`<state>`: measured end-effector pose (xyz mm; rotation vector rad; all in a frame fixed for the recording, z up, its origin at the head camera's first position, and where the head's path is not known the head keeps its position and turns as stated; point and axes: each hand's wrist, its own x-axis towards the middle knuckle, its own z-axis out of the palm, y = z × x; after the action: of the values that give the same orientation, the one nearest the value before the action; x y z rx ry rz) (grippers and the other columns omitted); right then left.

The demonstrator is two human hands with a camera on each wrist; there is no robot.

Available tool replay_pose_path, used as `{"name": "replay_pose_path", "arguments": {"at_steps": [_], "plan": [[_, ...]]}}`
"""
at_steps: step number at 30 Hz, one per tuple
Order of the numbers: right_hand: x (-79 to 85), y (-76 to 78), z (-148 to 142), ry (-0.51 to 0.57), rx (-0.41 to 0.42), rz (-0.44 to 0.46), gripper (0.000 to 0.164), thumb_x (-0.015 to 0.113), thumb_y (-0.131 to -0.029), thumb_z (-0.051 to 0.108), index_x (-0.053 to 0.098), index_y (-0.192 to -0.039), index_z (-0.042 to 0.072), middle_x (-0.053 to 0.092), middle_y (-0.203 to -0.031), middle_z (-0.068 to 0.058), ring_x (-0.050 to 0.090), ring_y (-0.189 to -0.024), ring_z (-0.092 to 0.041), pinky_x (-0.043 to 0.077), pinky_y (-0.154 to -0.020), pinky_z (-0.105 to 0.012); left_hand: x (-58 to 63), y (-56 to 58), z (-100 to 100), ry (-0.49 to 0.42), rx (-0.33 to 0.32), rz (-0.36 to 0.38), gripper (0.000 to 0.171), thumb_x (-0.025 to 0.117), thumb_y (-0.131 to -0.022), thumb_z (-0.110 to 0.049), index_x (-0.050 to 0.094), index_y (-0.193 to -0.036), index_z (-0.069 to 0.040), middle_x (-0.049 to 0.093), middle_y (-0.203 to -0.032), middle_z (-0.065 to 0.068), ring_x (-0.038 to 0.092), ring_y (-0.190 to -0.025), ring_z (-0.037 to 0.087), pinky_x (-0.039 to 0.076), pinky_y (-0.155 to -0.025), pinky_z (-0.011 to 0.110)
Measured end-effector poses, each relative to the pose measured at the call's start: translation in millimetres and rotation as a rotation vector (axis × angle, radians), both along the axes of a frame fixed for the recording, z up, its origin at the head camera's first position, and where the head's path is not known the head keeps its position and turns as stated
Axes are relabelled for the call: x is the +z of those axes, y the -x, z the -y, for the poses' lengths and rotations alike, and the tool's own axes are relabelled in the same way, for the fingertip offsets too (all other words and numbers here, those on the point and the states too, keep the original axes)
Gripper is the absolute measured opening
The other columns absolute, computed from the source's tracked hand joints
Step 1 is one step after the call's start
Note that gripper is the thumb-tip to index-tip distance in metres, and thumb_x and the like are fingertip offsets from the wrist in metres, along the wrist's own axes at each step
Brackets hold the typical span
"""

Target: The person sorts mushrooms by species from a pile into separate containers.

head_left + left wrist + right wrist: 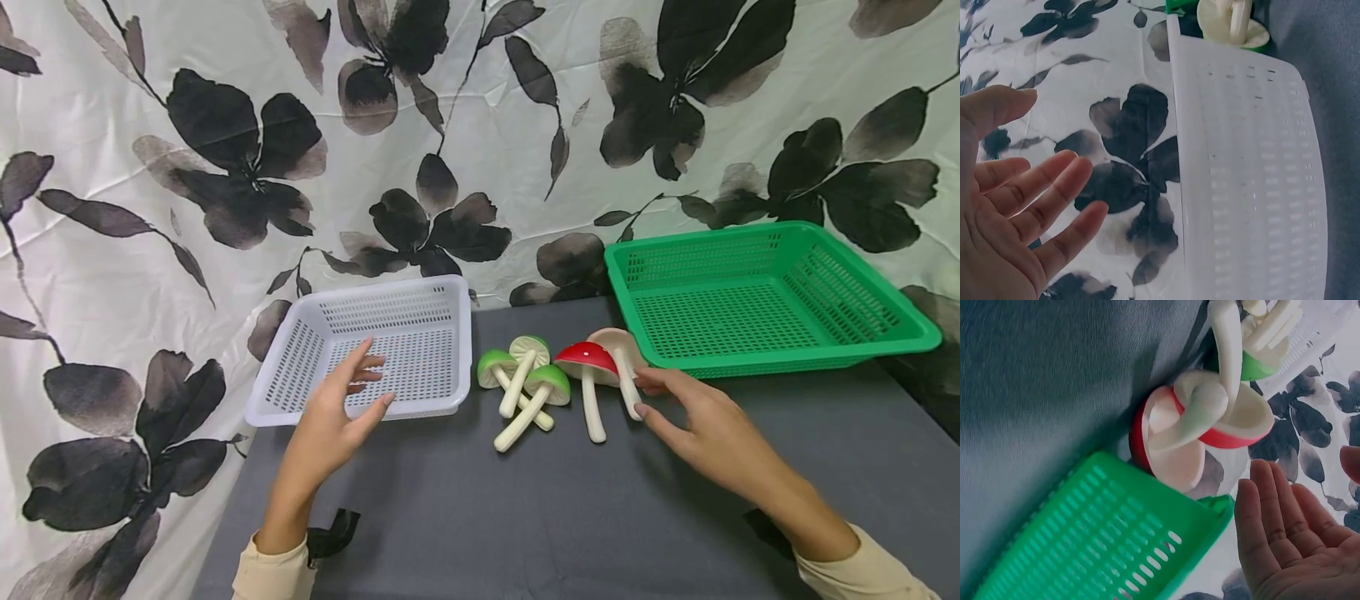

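My left hand (330, 421) hovers over the near side of the white basket (461, 367), fingers spread and nothing held. The left wrist view shows the same palm (1016, 225) bare. Beside the green basket (772, 358), my right hand (705, 429) has its fingertips right by the stem of a toy mushroom (628, 396) with its pale underside showing. In the right wrist view that hand (1291, 537) has straight fingers and a bare palm. Next to it lies another mushroom with a red, white-dotted cap (587, 357). Three green-capped mushrooms (551, 382) lie in a crossed pile to the left.
Both baskets stand at the back of the grey-covered table (510, 533), the white one left, the green one right, with the mushrooms between them. Behind hangs a white floral cloth (247, 50). Dark straps (333, 533) are at the wrists.
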<state>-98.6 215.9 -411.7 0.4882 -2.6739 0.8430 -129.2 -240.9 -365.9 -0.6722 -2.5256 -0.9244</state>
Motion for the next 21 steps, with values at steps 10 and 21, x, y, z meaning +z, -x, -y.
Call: {"name": "replay_pose_path", "arguments": {"at_steps": [10,21], "plan": [[-12.1,4.9,4.7,0.115,-0.004,0.147,0.048,0.071,-0.097,0.026,0.059,-0.140,0.009,0.070,-0.121,-0.001,0.071,-0.100,-0.021,0.055,-0.084,-0.047,3.4,3.0,34.3,-0.269,0.009,0.140,0.066,0.069,-0.094,0.001,0.043,-0.153,-0.014,0.066,-0.126,0.015,0.065,-0.102,0.008,0.052,-0.083,0.017],[-17.8,5.7,9.7,0.192,-0.024,0.229,0.051,0.073,-0.096,0.028,0.059,-0.140,0.006,0.072,-0.117,-0.006,0.071,-0.099,-0.020,0.056,-0.085,-0.040,2.8,9.2,71.3,-0.345,0.109,0.189,0.063,0.068,-0.095,0.001,0.045,-0.152,-0.012,0.066,-0.123,0.013,0.064,-0.098,0.009,0.054,-0.078,0.018]]}}
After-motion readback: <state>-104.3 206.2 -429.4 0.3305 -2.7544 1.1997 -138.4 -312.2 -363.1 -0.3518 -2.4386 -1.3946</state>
